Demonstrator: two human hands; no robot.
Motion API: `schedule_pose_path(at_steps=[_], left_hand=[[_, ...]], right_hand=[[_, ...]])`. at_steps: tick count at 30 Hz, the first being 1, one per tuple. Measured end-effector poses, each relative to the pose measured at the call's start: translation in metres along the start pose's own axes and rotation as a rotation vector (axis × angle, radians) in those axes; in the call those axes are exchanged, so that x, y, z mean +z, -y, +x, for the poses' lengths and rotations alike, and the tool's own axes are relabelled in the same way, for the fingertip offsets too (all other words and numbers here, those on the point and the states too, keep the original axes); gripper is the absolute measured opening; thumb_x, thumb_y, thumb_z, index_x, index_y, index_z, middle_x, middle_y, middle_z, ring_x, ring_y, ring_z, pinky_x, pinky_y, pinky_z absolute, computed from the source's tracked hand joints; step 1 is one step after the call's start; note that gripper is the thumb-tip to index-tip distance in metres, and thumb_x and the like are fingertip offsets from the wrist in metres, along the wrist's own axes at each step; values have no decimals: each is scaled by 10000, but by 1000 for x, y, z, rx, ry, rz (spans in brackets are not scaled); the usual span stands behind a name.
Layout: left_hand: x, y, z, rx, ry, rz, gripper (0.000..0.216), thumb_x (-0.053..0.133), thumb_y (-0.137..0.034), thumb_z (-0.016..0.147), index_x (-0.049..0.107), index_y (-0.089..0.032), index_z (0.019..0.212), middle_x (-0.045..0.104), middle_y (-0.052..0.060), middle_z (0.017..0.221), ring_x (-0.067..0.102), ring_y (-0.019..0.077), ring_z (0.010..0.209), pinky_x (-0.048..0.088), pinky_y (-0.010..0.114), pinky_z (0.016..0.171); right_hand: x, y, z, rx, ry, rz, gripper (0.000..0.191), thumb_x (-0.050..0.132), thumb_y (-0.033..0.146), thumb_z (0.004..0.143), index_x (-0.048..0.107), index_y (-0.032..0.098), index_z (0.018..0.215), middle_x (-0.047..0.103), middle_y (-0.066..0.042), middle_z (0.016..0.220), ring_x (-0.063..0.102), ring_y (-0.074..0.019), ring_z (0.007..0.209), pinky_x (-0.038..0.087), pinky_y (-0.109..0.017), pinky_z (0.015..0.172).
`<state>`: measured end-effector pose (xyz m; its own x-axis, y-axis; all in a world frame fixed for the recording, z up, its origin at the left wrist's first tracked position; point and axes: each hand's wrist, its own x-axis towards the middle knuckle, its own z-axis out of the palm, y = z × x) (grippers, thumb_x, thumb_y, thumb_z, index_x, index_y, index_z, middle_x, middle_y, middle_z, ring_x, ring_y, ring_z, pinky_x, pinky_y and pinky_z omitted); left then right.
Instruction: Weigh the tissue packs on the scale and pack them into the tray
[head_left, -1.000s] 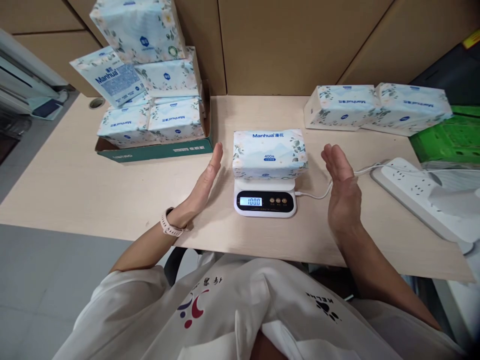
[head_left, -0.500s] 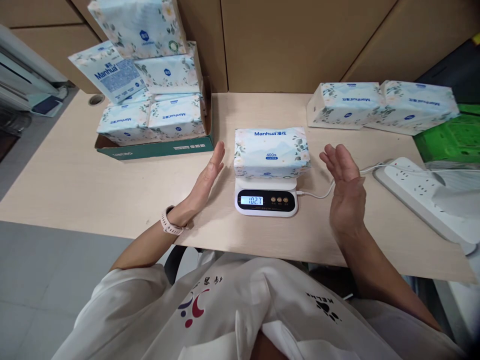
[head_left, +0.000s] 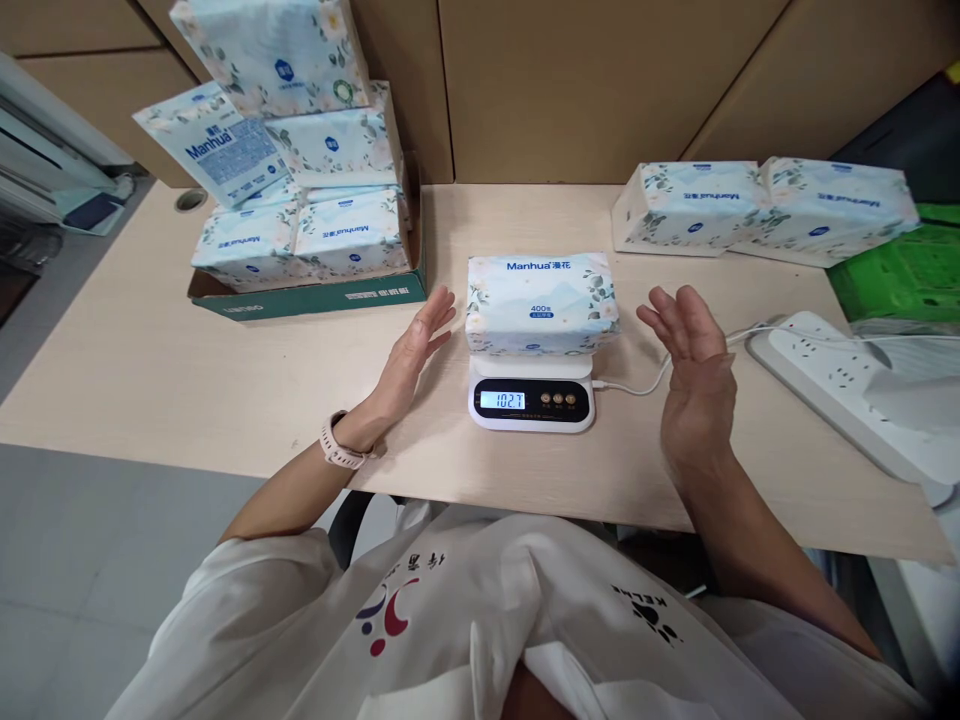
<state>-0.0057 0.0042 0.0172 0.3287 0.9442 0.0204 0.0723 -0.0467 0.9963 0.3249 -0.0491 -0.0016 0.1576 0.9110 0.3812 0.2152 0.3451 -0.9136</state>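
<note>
A pale blue flowered tissue pack [head_left: 541, 302] lies on a small white digital scale [head_left: 532, 396] in the middle of the desk; the lit display reads 102.7. My left hand [head_left: 412, 358] rests on its edge just left of the pack, fingers spread and empty, a pink watch on the wrist. My right hand [head_left: 694, 370] is held up on the pack's right side, palm toward it, fingers apart, holding nothing. Neither hand touches the pack.
A shallow green cardboard tray [head_left: 307, 299] at the back left holds several stacked tissue packs. Two more packs [head_left: 761, 208] lie at the back right. A white power strip [head_left: 840, 388] and cable lie at the right, beside a green crate [head_left: 900, 275].
The scale reading rose from 100.0 to 102.7 and stayed there. My left fingers have spread slightly; both hands stay beside the pack.
</note>
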Motion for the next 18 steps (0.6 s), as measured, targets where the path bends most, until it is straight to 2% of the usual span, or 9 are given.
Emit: schedule_pose_path(at_steps=[7,13,16,18], left_hand=[[-1,3,1,-6,-10,4,870,290,-887,1020,446,-340,1679,348,73,1829,311,387,1705,329,618,1366],[0,1,1,-1,-24,-5,856,332,-862,1033,498,-294,1652,387,105,1806,370,387,1675,361,614,1346],[0,3,0,23,-40,12,835,341,-829,1055,520,-262,1641,426,117,1784,407,369,1659,340,589,1369],[-2,4,0,46,-51,32,790,340,-790,1079,533,-264,1637,452,100,1772,410,350,1662,306,569,1395]], right_hand=[[0,1,0,-24,5,7,632,315,683,1088,525,437,1631,589,-15,1685,587,-313,1550,333,-646,1381],[0,1,-1,-17,10,5,653,333,686,1085,520,399,1641,594,-46,1678,581,-322,1556,312,-651,1390],[0,2,-2,-20,25,-19,626,319,665,1097,510,427,1643,604,-29,1671,582,-311,1555,304,-644,1395],[0,4,-4,33,35,-76,614,354,660,1094,528,419,1632,615,-30,1661,560,-303,1575,300,-626,1404]])
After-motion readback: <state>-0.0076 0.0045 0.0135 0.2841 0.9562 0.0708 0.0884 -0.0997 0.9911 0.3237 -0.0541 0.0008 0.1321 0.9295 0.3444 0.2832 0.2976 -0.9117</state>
